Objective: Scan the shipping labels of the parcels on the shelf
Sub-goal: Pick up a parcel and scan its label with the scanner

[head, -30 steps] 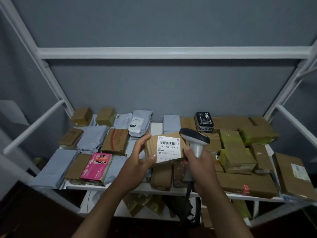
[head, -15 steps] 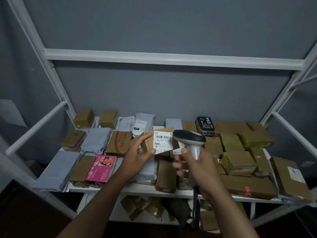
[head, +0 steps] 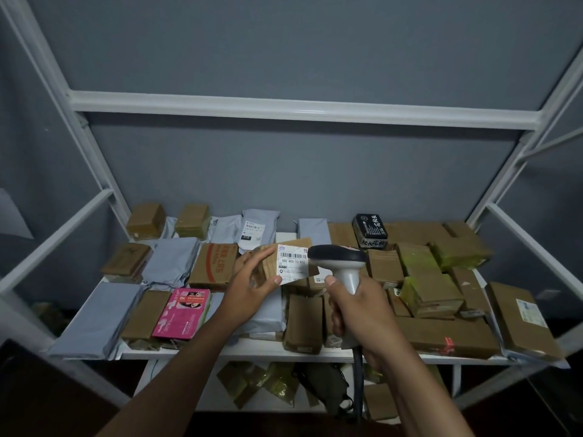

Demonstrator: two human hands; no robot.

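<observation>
My left hand (head: 252,291) grips a small cardboard parcel (head: 268,268) above the middle of the shelf, thumb on its lower edge. The parcel's white shipping label (head: 292,263) with a barcode faces me. My right hand (head: 356,313) holds the grey handle of a barcode scanner (head: 339,258). The scanner's dark head sits just right of the label and covers the parcel's right end. A cable hangs down from the handle.
The white shelf board (head: 252,350) carries several brown cardboard parcels, grey mailer bags (head: 172,261), a pink box (head: 184,312) and a black box (head: 369,230). White frame rails (head: 303,110) run above and along both sides. More packages lie on the level below.
My left hand has carried the parcel away from me and lower toward the shelf. The scanner in my right hand moved with it, staying beside the label.
</observation>
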